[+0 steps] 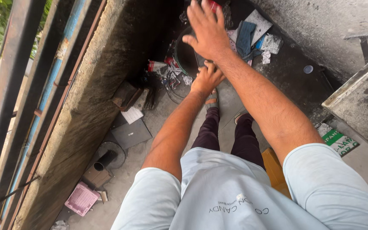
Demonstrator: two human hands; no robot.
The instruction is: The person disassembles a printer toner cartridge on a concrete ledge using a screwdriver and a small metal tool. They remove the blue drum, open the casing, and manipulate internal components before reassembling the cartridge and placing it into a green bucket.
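Standing over a littered concrete floor (167, 115). Right hand (208, 29) stretched forward, fingers (201, 8) spread wide, gripping nothing, hovering above a dark round basin (186, 57). No telling which way the basin points; round, no clear long axis. Left hand (207, 78) loosely curled just beneath the right wrist, beside the basin's near rim; grip unclear.

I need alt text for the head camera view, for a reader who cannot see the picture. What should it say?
Seen from above, a standing person stretches both bare arms forward, the right hand open with fingers spread and the left hand just below it, holding nothing. Beneath them lie a dark round basin and scattered litter on a concrete floor, beside a weathered wall with rusty railings.
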